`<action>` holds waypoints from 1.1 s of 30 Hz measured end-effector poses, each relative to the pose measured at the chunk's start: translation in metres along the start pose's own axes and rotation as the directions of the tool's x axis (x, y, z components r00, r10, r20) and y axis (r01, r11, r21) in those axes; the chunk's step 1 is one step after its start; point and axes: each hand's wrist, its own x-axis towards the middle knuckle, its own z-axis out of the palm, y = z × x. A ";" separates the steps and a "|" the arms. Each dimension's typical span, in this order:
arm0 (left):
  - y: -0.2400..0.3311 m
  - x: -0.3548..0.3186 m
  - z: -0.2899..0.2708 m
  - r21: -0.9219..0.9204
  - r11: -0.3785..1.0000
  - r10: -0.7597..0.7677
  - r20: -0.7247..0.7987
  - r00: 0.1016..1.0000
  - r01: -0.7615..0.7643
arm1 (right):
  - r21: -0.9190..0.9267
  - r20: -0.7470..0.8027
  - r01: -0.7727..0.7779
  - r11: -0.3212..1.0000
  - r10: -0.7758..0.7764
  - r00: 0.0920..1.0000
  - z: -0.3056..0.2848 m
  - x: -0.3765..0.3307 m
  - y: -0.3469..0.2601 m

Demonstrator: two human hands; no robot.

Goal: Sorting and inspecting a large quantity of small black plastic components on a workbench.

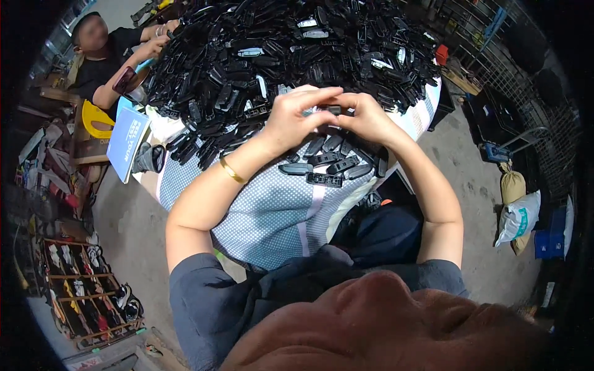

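My left hand point(296, 117) and my right hand point(370, 117) meet over the near edge of a large heap of black plastic clip-like parts point(291, 59). Both have their fingers bent round one small black plastic part point(335, 110), held between the fingertips; much of it is hidden. A gold bangle point(231, 170) circles my left wrist. Just below the hands lies a loose group of similar black parts point(325, 180). They rest on a patterned cloth point(266, 204) that covers the table. A few pieces in the heap look pale or shiny.
At the far left another person point(99, 55) reaches toward the heap. A blue booklet point(128, 142) stands by the table's left edge, near a yellow plastic piece point(96, 119). On the right floor are sacks point(518, 216) and a blue bin point(549, 242). A rack point(83, 290) stands lower left.
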 end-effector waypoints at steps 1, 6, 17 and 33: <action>0.003 0.001 0.002 0.035 0.993 0.116 -0.013 0.993 -0.115 | -0.094 -0.049 0.152 0.984 -0.157 0.986 0.002 -0.001 0.000; -0.013 0.006 0.002 0.190 0.981 -0.035 -0.013 0.999 0.037 | -0.502 0.149 -0.006 0.865 0.094 0.984 -0.009 -0.002 -0.012; -0.029 -0.005 0.015 0.662 0.734 -0.021 0.243 0.970 -0.151 | -0.429 -0.009 0.086 0.899 -0.100 0.995 -0.054 0.049 -0.012; -0.013 -0.008 0.011 0.236 0.968 -0.063 -0.089 0.994 0.082 | -0.791 -0.522 -0.358 0.495 -0.242 0.818 -0.078 0.183 0.037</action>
